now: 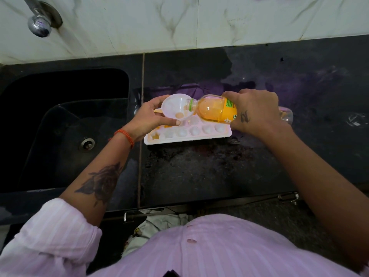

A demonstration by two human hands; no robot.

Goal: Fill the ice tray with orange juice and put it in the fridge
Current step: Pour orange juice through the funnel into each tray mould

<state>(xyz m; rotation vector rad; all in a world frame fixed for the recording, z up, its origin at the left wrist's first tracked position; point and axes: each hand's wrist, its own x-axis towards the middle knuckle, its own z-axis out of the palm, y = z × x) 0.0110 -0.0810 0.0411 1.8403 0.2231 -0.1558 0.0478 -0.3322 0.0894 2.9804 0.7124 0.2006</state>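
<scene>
A white ice tray (199, 134) lies on the dark counter, with orange juice in a few cells at its left end and the other visible cells pale. My left hand (147, 118) holds a white funnel (174, 107) over the tray's left part, and a little juice sits in the funnel's bottom. My right hand (255, 112) grips an orange juice bottle (213, 109), tipped on its side. The bottle's open mouth, with a green ring, rests at the funnel's rim. The tray's back row is partly hidden by the bottle and funnel.
A black sink (65, 124) with a drain lies left of the tray. A metal tap (39, 23) juts from the marble wall at top left. The dark counter (199, 172) runs toward me, with wet patches behind the tray. Cloth lies below the counter edge.
</scene>
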